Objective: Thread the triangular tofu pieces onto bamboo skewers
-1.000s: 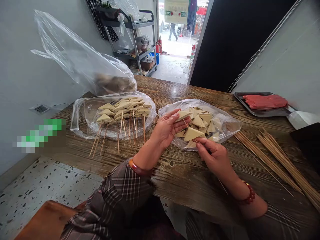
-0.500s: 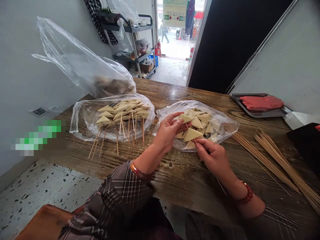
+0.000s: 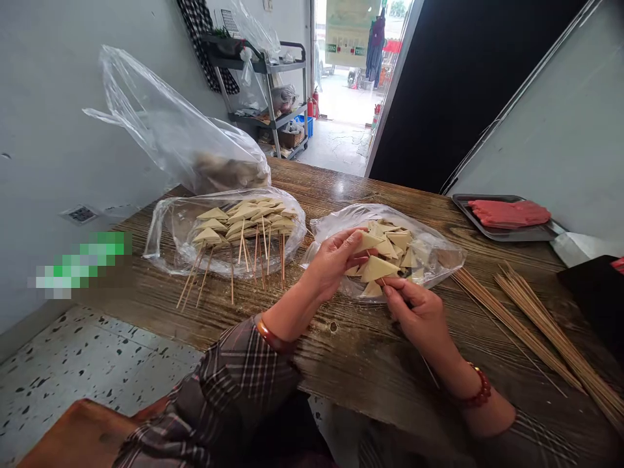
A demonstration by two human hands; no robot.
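Note:
My left hand (image 3: 336,260) pinches a pale yellow triangle that looks like tofu (image 3: 369,242) between thumb and fingers. Just below and nearer me, my right hand (image 3: 414,305) is closed on a thin bamboo skewer (image 3: 430,373), whose lower end sticks out under the palm. At the skewer's upper part sits another tofu triangle (image 3: 379,268), right above my right fingertips. Both hands are over a clear plastic bag (image 3: 439,260) spread on the table, with loose tofu triangles (image 3: 400,239) heaped on it. The skewer's tip is hidden.
To the left, skewered tofu triangles (image 3: 248,218) lie piled on another plastic bag (image 3: 163,237). Behind them stands a large clear bag (image 3: 160,123). On the right are bundles of bare skewers (image 3: 536,325) and a dark tray (image 3: 509,234) with pink packets (image 3: 509,213).
The whole view has shifted slightly, so things sit a little lower and mostly farther right. Both hands keep their grips, with hardly any movement between them.

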